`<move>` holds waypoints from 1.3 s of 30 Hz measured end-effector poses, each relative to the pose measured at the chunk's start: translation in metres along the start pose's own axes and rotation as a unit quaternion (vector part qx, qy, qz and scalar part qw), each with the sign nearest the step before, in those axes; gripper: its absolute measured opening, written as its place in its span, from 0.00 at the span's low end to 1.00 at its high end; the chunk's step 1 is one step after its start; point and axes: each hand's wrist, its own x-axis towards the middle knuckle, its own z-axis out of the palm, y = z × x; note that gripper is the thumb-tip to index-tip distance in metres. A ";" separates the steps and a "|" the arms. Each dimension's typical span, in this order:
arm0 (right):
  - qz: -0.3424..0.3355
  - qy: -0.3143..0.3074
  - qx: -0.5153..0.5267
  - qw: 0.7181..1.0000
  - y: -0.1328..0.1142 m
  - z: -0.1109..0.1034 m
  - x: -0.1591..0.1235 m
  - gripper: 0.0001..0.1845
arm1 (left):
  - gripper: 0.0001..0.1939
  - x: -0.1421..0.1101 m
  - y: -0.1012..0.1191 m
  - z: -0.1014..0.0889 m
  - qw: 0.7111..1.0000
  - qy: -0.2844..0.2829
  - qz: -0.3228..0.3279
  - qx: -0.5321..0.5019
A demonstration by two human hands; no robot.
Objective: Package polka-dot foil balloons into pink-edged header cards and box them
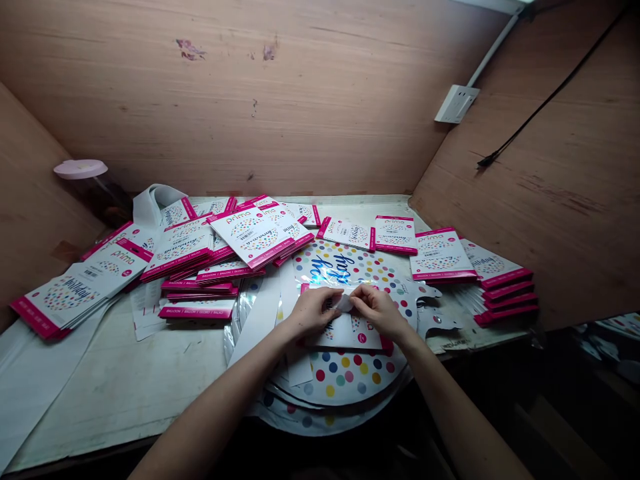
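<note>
My left hand (316, 312) and my right hand (379, 309) meet at the middle, fingertips pinched on a small white piece (345, 303) that looks like a sticker. Beneath them lies a balloon packet (325, 340) with pink edges and coloured dots, its print upside down to me. That packet rests on a stack of flat round foil balloons (345, 373) with coloured dots and blue lettering. White paper strips (263, 317) lie on the stack beside my left forearm. My fingers partly cover the white piece and the packet's upper part.
Piled balloon packets (183, 243) fill the left and back of the table (125, 387). More packets (443, 257) stand in stacks at the right. A lidded bottle (93, 190) is at the back left. A black cable (545, 87) hangs by a wall socket (457, 104).
</note>
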 end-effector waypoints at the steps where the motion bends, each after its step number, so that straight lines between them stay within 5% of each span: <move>1: -0.010 0.006 -0.017 1.000 -0.002 0.001 -0.002 0.12 | 0.22 0.000 0.000 0.000 1.000 -0.002 0.003 0.002; 6: -0.108 0.001 -0.145 0.984 -0.008 0.011 -0.023 0.07 | 0.20 -0.001 0.000 -0.003 0.999 -0.019 0.039 0.012; 11: -0.253 0.073 -0.261 0.929 0.013 0.039 -0.054 0.16 | 0.20 -0.002 -0.004 -0.004 0.996 -0.041 0.077 0.013; 18: -0.278 0.095 -0.337 0.895 0.023 0.058 -0.089 0.26 | 0.23 -0.017 0.003 -0.006 0.979 -0.078 0.140 0.122; 25: -0.271 0.088 -0.255 0.924 0.026 0.053 -0.095 0.23 | 0.30 -0.027 -0.005 -0.025 0.954 -0.184 0.199 0.126; 30: -0.251 0.110 -0.134 0.952 0.025 0.046 -0.097 0.13 | 0.21 -0.021 -0.005 -0.042 0.945 -0.248 0.200 0.078; 32: -0.227 0.113 -0.042 0.966 0.023 0.043 -0.098 0.10 | 0.13 -0.014 -0.006 -0.044 0.961 -0.226 0.156 0.037; 34: -0.195 0.136 0.066 0.969 0.021 0.042 -0.099 0.13 | 0.16 -0.003 -0.005 -0.041 0.984 -0.157 0.086 0.018; 36: -0.169 0.179 0.141 0.959 0.018 0.045 -0.100 0.17 | 0.28 0.012 0.000 -0.035 0.994 -0.092 0.036 0.038; 39: -0.143 0.223 0.142 0.954 0.015 0.055 -0.102 0.17 | 0.49 0.037 0.010 -0.023 0.993 -0.093 -0.009 0.065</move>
